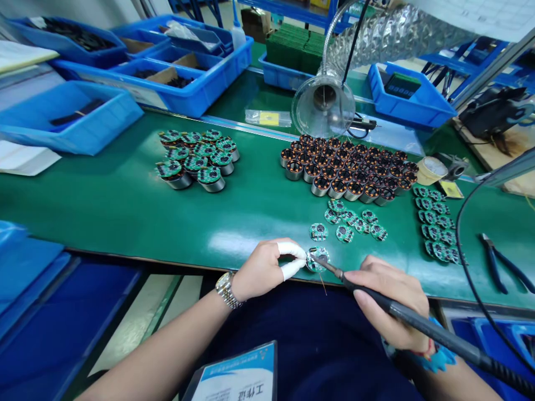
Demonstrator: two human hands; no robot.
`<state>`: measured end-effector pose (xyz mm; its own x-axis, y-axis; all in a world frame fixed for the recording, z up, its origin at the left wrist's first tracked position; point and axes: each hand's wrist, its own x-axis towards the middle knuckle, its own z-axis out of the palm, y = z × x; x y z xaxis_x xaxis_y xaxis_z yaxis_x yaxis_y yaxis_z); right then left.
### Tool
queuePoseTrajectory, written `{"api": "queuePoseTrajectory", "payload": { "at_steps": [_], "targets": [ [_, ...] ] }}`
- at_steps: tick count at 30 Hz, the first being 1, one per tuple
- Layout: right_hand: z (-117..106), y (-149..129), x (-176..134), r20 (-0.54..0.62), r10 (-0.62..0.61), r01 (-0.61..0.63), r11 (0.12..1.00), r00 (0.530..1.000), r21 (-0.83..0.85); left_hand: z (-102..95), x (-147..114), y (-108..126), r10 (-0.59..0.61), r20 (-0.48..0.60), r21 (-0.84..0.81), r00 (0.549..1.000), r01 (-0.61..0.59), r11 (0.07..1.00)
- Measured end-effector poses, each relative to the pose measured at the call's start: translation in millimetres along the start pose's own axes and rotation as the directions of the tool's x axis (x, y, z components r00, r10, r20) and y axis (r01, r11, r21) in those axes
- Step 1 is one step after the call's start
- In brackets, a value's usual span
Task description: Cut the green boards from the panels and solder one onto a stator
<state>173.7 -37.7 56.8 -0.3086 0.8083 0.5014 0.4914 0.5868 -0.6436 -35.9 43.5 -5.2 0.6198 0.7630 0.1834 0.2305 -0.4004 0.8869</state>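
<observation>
My left hand, with white covers on its thumb and index finger, pinches the left edge of a round green circuit board at the table's front edge. A thin wire hangs down from that board. My right hand is wrapped round the dark handle of a soldering iron, and the iron's tip rests at the board's upper left, close to my left fingertips. Whether the tip touches the board I cannot tell. Just beyond lie several loose round boards.
Rows of copper-wound motor stators stand behind the loose boards. Board-topped motors are grouped at left, stacked boards at right near cutting pliers. A clear fume-extraction funnel hangs above. Blue bins line the back.
</observation>
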Motion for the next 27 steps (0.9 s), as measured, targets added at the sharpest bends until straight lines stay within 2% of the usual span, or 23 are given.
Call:
{"api": "queuePoseTrajectory", "payload": {
  "at_steps": [15, 23, 27],
  "targets": [
    [2.2, 0.9, -0.7, 0.052, 0.035, -0.035, 0.999, 0.998, -0.006, 2.5, -1.2, 0.8, -0.021, -0.022, 0.019, 1.0, 0.022, 1.0],
    [1.0, 0.8, 0.5, 0.041, 0.018, -0.018, 1.0, 0.999, -0.01, 2.5, -3.2, 2.1, -0.042, -0.027, 0.031, 0.999, 0.043, 0.999],
    [-6.1, -4.1, 1.2, -0.007, 0.018, -0.018, 1.0, 1.0, 0.017, 2.1, -2.1, 4.3, -0.04, -0.024, 0.035, 0.999, 0.041, 0.999]
  ]
}}
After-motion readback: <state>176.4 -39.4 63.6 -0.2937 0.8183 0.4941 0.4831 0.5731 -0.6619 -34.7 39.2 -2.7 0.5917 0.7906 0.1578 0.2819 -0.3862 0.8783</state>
